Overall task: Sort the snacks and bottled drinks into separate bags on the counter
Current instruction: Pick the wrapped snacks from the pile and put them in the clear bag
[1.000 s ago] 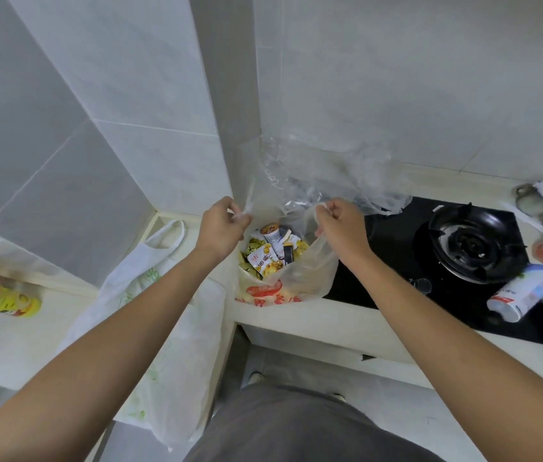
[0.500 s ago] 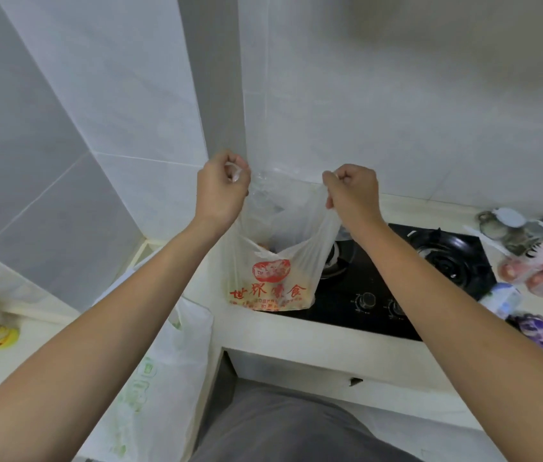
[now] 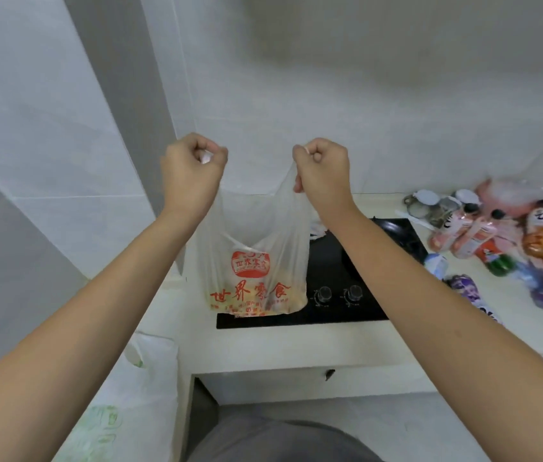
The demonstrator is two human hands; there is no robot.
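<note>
The snack bag (image 3: pixel 254 261), open on the worktop (image 3: pixel 297 348) a second earlier, now hung lifted over the hob (image 3: pixel 347 271). Left hand (image 3: pixel 191 171) and right hand (image 3: pixel 322 168) each clenched a handle; bottles (image 3: pixel 497 238) lay unsorted, right.

Both fists up high: the left hand (image 3: pixel 193 168) and the right hand (image 3: pixel 322 165) each grip a handle of the translucent snack bag (image 3: pixel 253 258), red print facing us, yellowish packets showing through at the bottom. Its base sits at the black hob (image 3: pixel 347 278) edge. Off to the right, bottled drinks (image 3: pixel 503 235) lie heaped on the table (image 3: pixel 297 345). A white bag (image 3: pixel 130 411) slumps lower left.
</note>
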